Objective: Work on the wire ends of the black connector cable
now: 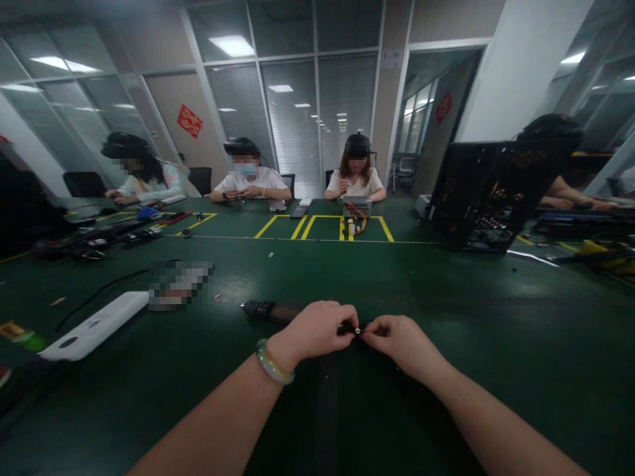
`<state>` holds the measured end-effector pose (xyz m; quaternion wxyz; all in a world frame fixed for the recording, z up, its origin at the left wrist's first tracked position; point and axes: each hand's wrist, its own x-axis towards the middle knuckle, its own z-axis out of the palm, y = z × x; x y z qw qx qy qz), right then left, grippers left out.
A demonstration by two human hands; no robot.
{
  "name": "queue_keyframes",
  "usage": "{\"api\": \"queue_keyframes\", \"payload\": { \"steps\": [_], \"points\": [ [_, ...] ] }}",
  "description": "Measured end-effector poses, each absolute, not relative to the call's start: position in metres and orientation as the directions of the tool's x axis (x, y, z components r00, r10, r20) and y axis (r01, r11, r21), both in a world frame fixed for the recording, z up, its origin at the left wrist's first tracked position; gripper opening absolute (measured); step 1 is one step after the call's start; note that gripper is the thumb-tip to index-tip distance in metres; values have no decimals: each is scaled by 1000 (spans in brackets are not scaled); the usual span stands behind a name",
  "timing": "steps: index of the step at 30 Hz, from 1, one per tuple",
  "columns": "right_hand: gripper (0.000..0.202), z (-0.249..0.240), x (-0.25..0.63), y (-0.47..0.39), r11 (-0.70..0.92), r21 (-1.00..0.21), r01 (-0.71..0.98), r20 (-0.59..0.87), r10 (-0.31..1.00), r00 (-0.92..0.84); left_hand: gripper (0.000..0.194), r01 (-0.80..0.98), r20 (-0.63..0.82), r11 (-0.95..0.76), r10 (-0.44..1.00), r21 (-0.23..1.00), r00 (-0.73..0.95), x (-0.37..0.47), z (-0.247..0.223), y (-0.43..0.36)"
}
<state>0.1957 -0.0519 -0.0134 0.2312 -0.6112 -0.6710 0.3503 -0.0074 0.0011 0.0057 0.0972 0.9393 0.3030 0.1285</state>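
My left hand [320,328], with a pale green bangle [274,363] at the wrist, pinches a small black part [343,328]. A tiny bright metal piece [358,331] shows at its end, between my two hands. My right hand [404,340] meets it from the other side, thumb and fingertips pressed together. What those fingertips hold is too small and dark to name. Behind my left hand, a dark cylindrical tool [282,313] with a metal tip lies on the table, its right end hidden by the hand.
On the green table [238,410], a white power strip [102,324] with a cable lies at left, beside a blurred-out flat item [179,285]. A black computer case [489,195] stands at right. A power supply [357,206] with wires sits opposite. Several people work around the table.
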Motion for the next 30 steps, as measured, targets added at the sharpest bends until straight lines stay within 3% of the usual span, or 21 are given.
{"api": "queue_keyframes", "payload": {
  "steps": [11,20,30],
  "points": [
    [16,-22,200,-45,59,-744,665,-49,988,-143,9,558,227,-821,569,116,790,5,-2,-1],
    [22,-7,203,-51,10,-650,760,-145,980,-136,10,535,235,-836,547,120,803,3,-3,3],
    [19,-19,204,-46,49,-687,725,-128,974,-188,9,470,234,-860,508,200,829,-3,-2,4]
  ]
}}
